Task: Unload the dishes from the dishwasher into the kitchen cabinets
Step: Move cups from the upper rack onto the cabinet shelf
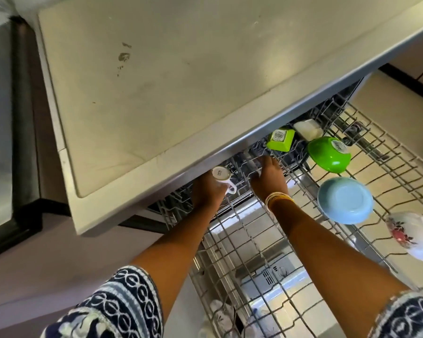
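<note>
Her left hand (209,191) has its grip closed on a white mug (222,178), upside down at the far left of the upper rack (388,167), under the table (156,81) edge. Right hand (266,178) reaches among the tines; whether its grip holds anything I cannot tell. I'd draw the mug back low, clear of that overhang, before lifting.

I counted two bowls in the upper rack (388,152): one green bowl (329,154) and one blue bowl (344,200). There was one white mug (222,178), one green square container (280,139), one white container (308,129) and one floral dish (412,234).
</note>
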Demonstrator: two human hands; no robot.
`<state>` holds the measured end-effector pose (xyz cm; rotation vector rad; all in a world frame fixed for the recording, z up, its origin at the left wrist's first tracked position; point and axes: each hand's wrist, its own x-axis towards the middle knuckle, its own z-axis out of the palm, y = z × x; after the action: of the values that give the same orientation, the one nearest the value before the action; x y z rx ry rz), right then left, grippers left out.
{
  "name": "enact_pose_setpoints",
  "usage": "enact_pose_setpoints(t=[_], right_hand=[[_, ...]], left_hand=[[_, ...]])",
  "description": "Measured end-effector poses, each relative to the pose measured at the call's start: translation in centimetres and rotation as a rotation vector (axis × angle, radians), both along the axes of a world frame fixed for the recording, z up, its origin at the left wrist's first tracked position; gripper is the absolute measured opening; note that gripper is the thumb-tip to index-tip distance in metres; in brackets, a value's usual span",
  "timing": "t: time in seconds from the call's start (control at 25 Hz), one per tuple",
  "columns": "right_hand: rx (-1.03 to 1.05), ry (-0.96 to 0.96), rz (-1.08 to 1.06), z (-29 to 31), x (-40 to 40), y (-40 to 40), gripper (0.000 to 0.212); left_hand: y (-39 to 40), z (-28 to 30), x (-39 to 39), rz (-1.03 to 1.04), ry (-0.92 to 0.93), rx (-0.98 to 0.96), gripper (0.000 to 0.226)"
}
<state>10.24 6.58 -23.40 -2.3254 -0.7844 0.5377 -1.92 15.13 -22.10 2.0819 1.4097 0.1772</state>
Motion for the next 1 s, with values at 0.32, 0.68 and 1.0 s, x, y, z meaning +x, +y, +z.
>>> enact_pose_setpoints(t=[0.32, 0.68, 1.0], right_hand=[[-0.036, -0.261, -0.117, 1.8, 1.0, -5.5, 0.044], [-0.450, -0.081, -0.493, 1.6, 4.9, -14.4, 0.092], [-0.213, -0.160, -0.574, -0.1, 5.1, -14.9, 0.097]], left_hand=[[-2.3, 3.3, 1.5, 0.189, -0.217, -0.008, 0.051], [-10.1, 3.1, 3.5, -0.087, -0.352, -0.152, 0.067], [-9.8, 1.7, 3.1, -0.169, -0.386, -0.134, 0.070]])
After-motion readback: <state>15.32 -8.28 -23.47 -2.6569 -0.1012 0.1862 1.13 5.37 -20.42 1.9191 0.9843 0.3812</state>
